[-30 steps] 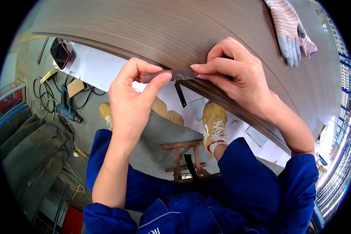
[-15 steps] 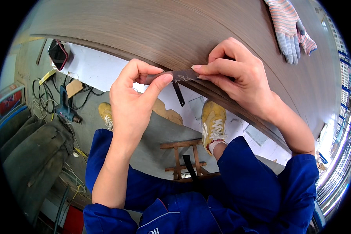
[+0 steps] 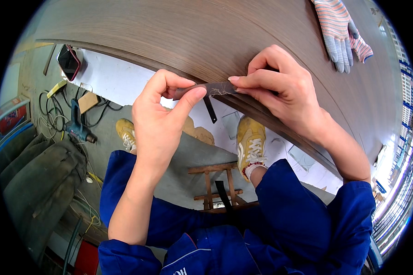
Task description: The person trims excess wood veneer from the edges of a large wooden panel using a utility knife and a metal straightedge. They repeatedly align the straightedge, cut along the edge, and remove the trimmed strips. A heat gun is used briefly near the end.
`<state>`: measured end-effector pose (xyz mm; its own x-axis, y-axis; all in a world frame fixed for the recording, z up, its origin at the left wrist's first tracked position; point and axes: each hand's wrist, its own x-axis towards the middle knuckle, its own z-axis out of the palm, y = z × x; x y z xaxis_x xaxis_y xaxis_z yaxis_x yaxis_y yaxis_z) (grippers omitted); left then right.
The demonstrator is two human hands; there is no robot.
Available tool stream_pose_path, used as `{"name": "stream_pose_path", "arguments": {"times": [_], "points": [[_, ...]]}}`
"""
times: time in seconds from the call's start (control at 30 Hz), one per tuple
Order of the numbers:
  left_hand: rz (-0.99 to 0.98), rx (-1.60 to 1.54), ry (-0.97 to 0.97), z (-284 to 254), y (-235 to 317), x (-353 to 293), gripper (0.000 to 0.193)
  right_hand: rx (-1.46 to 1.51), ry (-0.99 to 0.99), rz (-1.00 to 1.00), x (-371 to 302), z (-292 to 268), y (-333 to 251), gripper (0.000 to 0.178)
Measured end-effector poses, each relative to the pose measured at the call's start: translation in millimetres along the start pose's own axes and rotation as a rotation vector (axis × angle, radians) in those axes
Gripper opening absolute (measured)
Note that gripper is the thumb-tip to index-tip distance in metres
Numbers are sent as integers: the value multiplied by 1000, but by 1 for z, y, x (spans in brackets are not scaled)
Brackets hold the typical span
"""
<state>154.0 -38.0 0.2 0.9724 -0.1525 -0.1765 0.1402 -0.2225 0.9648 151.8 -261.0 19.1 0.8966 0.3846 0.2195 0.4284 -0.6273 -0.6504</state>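
Observation:
Stretched between my two hands is a short dark brown strip (image 3: 215,89) with pale, stringy fibres on its face. My left hand (image 3: 163,110) pinches the strip's left end between thumb and fingers. At the other end, the thumb and fingertips of my right hand (image 3: 280,82) close on it. The strip is level with the front edge of a brown wood-grain panel (image 3: 170,27). Just beneath it a narrow black bar with a hole (image 3: 210,110) points down; its upper end is hidden behind the strip.
Striped gloves (image 3: 338,39) lie on the panel at the far right. A dark-screened phone (image 3: 69,63) stands at the left, beside a white sheet (image 3: 108,68). A heat gun (image 3: 80,128) and tangled cables are on the floor. Below me is a wooden stool (image 3: 210,170).
Both hands and the strip have shifted very slightly to the right. Both hands keep their pinch on the strip.

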Motion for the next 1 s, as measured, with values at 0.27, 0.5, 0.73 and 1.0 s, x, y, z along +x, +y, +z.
{"name": "stream_pose_path", "arguments": {"times": [0.27, 0.5, 0.73, 1.0], "points": [[3, 36, 2, 5, 1, -3, 15, 15, -2, 0, -5, -3, 2, 11], [-24, 34, 0, 8, 1, -3, 15, 6, 0, -4, -9, -4, 4, 10], [-35, 39, -7, 10, 3, -5, 15, 3, 1, 5, -11, -6, 4, 10], [-15, 38, -11, 13, 1, -6, 16, -1, 3, 14, -16, -8, 5, 13]]}}
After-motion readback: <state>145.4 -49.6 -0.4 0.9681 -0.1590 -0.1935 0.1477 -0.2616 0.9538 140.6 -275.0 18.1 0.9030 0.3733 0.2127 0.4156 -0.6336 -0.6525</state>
